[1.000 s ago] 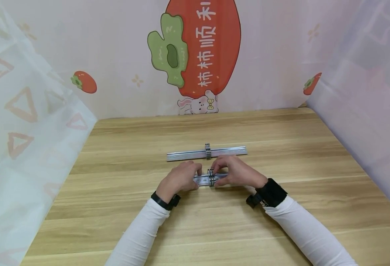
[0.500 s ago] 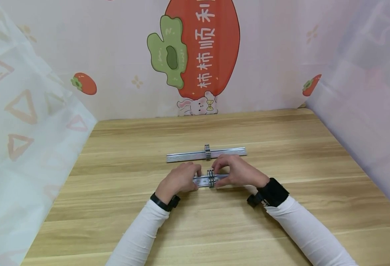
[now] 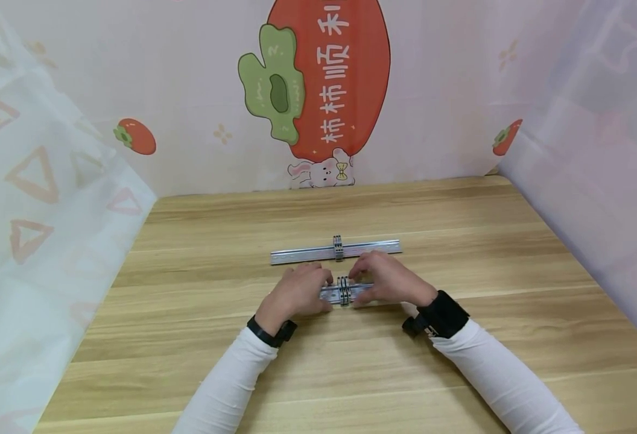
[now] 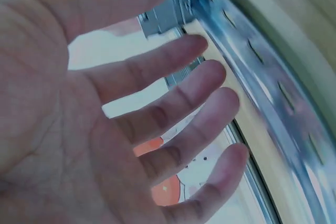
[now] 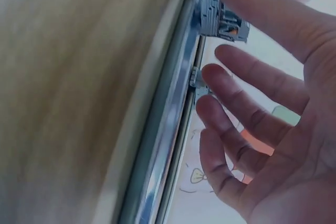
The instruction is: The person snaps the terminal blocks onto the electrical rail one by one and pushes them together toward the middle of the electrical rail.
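Observation:
A slotted metal DIN rail [image 3: 328, 295] lies on the table, with a small group of grey terminal blocks [image 3: 344, 290] standing across its middle. My left hand [image 3: 299, 292] straddles the rail left of the blocks; in the left wrist view its fingers are loosely extended beside the rail [image 4: 268, 87]. On the other side is my right hand [image 3: 391, 280], thumb near and fingers far. The right wrist view shows that thumb overlapping the blocks [image 5: 226, 19], the other fingers spread apart from them; whether the thumb touches is unclear. Both hands hide the rail's ends from the head view.
Behind the hands a second DIN rail [image 3: 302, 256] lies roughly parallel, carrying its own grey terminal blocks [image 3: 338, 248]. The wooden table [image 3: 340, 374] is bounded by a printed cloth [image 3: 199, 90] at the back and hanging sheets at both sides.
My left hand has shifted slightly right along the near rail, toward the blocks. My right hand's fingers have drawn back a little from the blocks.

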`<state>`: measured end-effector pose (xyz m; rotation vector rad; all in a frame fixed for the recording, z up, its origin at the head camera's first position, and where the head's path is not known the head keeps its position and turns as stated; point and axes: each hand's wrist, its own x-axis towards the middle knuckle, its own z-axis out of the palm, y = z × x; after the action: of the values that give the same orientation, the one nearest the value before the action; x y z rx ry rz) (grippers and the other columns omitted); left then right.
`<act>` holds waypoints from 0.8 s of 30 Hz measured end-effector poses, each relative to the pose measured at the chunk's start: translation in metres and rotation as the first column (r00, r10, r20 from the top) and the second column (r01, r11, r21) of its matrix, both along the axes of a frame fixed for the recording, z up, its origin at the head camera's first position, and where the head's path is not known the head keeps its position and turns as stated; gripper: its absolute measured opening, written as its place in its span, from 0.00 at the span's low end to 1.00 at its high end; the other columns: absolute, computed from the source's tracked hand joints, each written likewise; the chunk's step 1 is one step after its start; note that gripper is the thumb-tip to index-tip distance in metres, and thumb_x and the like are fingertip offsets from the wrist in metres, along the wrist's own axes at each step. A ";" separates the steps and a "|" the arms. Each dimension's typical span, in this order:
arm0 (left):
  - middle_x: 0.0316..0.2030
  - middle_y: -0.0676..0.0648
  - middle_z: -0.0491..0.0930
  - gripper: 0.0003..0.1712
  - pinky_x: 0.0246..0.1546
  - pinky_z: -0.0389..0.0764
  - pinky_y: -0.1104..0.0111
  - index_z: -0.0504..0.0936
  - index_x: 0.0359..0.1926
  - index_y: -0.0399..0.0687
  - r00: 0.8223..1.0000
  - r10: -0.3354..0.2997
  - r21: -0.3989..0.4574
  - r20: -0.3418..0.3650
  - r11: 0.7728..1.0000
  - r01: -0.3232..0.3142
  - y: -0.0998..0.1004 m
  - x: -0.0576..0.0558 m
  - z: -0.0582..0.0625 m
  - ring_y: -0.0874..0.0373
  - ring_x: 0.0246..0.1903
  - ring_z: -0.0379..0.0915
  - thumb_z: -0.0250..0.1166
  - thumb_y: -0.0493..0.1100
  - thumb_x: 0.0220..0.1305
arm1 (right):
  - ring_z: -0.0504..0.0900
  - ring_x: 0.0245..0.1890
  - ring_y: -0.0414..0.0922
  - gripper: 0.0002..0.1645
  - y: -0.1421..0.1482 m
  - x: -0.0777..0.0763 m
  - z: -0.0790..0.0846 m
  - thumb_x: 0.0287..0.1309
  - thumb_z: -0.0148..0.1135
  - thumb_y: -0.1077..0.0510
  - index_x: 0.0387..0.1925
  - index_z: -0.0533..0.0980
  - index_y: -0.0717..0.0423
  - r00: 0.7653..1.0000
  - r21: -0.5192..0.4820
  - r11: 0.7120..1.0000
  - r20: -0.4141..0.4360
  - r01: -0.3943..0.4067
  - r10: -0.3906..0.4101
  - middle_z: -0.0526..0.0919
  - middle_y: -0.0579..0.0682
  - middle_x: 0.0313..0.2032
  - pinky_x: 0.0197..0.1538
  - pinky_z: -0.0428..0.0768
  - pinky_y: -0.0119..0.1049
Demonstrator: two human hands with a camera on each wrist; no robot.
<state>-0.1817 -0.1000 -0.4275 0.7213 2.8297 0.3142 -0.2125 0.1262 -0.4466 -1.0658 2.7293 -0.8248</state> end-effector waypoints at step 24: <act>0.27 0.53 0.73 0.13 0.22 0.65 0.68 0.86 0.28 0.48 0.995 -0.017 0.077 -0.103 0.997 0.025 0.013 0.000 -0.010 0.58 0.27 0.65 0.80 0.49 0.53 | 0.80 0.42 0.42 0.19 -0.009 0.006 -0.006 0.43 0.84 0.55 0.39 0.88 0.54 0.997 0.043 0.999 -0.077 0.007 -0.004 0.85 0.45 0.39 0.47 0.77 0.39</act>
<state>-0.1821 -0.0868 -0.4374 0.8039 2.9178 0.3971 -0.2067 0.1169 -0.4525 -1.1042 2.8008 -0.7370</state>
